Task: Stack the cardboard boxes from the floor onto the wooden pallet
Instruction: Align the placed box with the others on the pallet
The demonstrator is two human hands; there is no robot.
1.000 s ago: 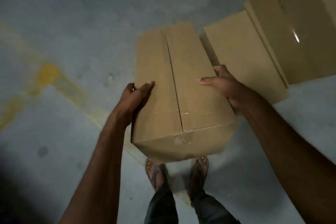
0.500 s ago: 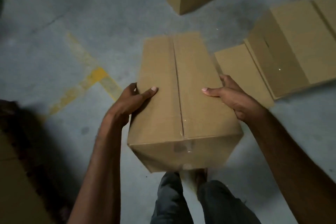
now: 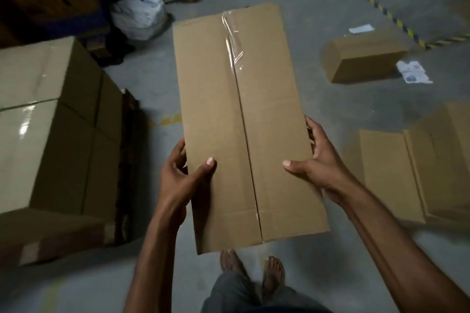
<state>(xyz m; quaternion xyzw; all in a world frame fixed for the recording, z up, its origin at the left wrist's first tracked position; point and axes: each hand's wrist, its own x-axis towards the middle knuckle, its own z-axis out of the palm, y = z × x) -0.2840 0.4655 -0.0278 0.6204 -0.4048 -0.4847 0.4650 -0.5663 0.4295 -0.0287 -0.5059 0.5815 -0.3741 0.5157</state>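
At the left of the concrete floor point(image 3: 152, 79), a stack of sealed boxes point(image 3: 50, 119) is sitting on what appears to be the wooden pallet point(image 3: 128, 150), whose dark edge is showing beside the stack. The person is standing just to its right. The left hand point(image 3: 183, 175) is grasping the carried box point(image 3: 244, 122) at its near left edge, thumb lying on the top face and fingers curling round the side. The box is hanging clear of the floor, above the person's feet point(image 3: 273, 272), its long axis pointing away from the body and its taped seam point(image 3: 232, 43) running down the middle. The right hand point(image 3: 318, 168) is gripping the opposite edge in the same manner.

For a clean placement, the carrier is best turning left while keeping the box level and both thumbs pressing down. Judging from the layout, the box is calling to be lowered flush against the stacked ones, edges aligned, fingers drawn clear before the weight settles.

Further right, a loose box point(image 3: 363, 58) is lying on the floor, a printed paper slip point(image 3: 414, 75) beside it and flattened cardboard point(image 3: 419, 165) nearer the person. No brand or label is showing on any box; the slip's print is too small to read.
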